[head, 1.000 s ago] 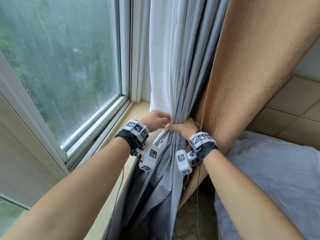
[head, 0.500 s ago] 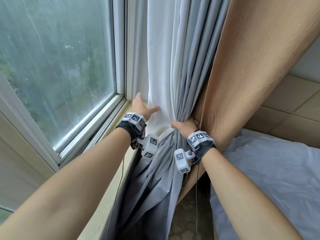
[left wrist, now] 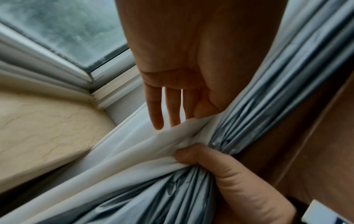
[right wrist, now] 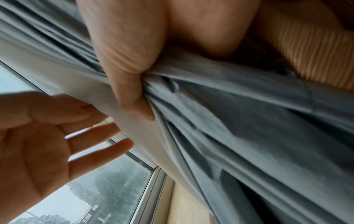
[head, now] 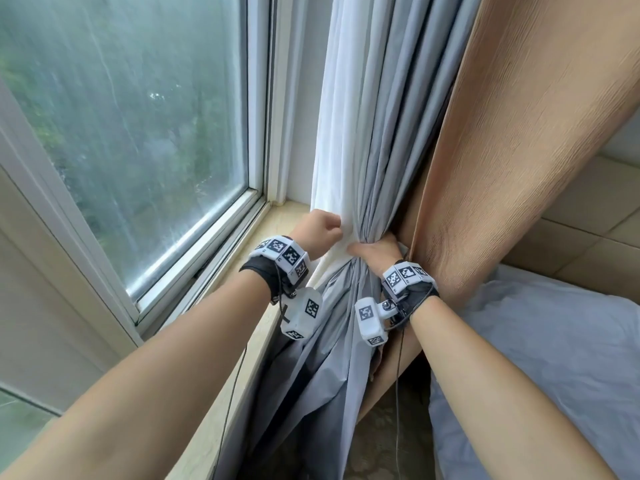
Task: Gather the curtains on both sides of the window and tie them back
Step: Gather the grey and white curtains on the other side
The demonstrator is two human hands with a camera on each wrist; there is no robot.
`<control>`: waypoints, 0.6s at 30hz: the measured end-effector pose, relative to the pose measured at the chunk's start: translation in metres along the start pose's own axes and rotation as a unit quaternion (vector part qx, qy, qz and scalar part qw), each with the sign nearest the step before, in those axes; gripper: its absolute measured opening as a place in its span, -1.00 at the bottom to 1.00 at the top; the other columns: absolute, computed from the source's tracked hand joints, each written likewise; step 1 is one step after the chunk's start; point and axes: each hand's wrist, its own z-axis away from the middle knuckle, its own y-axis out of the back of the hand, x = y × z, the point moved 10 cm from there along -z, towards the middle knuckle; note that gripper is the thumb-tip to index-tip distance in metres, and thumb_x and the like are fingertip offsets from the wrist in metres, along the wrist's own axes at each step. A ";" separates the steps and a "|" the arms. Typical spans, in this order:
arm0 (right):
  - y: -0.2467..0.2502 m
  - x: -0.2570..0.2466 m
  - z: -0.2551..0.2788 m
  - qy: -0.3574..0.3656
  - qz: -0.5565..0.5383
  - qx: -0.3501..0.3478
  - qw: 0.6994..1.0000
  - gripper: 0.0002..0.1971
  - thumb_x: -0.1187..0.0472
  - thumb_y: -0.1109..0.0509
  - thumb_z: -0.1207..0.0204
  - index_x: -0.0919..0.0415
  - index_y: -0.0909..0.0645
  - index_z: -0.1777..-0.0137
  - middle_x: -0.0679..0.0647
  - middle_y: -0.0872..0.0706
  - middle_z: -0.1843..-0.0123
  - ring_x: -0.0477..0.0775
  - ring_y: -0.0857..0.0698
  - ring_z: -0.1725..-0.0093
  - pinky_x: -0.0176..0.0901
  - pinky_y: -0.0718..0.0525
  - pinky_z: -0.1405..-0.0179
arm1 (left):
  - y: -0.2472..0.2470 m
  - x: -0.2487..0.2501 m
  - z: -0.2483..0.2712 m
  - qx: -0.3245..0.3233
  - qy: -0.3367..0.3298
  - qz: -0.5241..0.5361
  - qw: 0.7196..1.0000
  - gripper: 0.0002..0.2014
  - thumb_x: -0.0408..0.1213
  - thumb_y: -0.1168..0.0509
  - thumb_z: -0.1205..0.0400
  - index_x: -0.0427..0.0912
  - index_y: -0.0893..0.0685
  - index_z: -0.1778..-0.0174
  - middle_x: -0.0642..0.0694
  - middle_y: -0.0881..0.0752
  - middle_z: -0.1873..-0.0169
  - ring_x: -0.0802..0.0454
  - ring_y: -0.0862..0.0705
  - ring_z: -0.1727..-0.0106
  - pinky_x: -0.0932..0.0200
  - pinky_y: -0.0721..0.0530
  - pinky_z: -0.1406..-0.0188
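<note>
A grey curtain [head: 388, 150] with a white sheer edge [head: 343, 133] hangs beside a tan curtain [head: 519, 133] at the window's right side. My right hand [head: 375, 252] grips the gathered grey and white folds at sill height, thumb [right wrist: 124, 75] across the front of the bunch. My left hand [head: 317, 230] is just left of it, against the white sheer. In the left wrist view its fingers [left wrist: 156, 113] are straight and slightly spread, their tips touching the white fabric [left wrist: 134, 151]. Below the grip the grey folds [head: 311, 393] fan out loose.
The window glass [head: 138, 133] and its white frame are on the left, above a beige stone sill [head: 273, 223]. A blue-grey bed sheet [head: 554, 358] lies at the right, with a beige tiled wall [head: 606, 244] behind it. Thin cables hang from both wrists.
My left hand left the bunch, reached with spread fingers past the sheer's left edge, then came back against the white fabric beside the right hand. The right hand kept its grip.
</note>
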 end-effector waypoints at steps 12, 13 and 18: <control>0.007 0.011 -0.004 -0.020 -0.017 0.037 0.999 -0.50 0.16 -0.59 -0.26 0.22 -0.64 -0.22 0.02 -0.78 -0.03 0.06 -0.75 -0.04 -0.26 -0.59 0.09 | -0.015 0.010 -0.010 -0.014 -0.006 0.042 0.999 -0.69 -0.48 -0.16 -0.59 -0.10 -0.80 0.13 0.02 -0.79 0.16 0.08 -0.72 0.08 0.13 -0.70 -0.05; 0.008 0.013 -0.004 -0.023 0.001 0.029 0.999 -0.53 0.16 -0.57 -0.24 0.23 -0.66 -0.18 0.02 -0.77 -0.01 0.06 -0.75 -0.04 -0.25 -0.58 0.07 | -0.010 0.003 -0.012 0.023 0.009 0.051 0.998 -0.69 -0.48 -0.17 -0.59 -0.10 -0.80 0.07 -0.02 -0.81 0.03 0.06 -0.75 0.01 0.09 -0.73 -0.08; 0.012 0.013 -0.003 -0.006 0.049 -0.031 0.998 -0.63 0.10 -0.49 -0.10 0.21 -0.74 0.07 0.04 -0.78 0.05 0.11 -0.72 -0.02 -0.18 -0.63 0.03 | -0.005 -0.039 -0.031 0.085 0.100 0.044 0.990 -0.20 -0.23 -0.42 -0.57 -0.19 -0.16 -0.68 -0.16 -0.37 -0.60 -0.12 -0.45 -0.54 0.05 -0.50 -0.41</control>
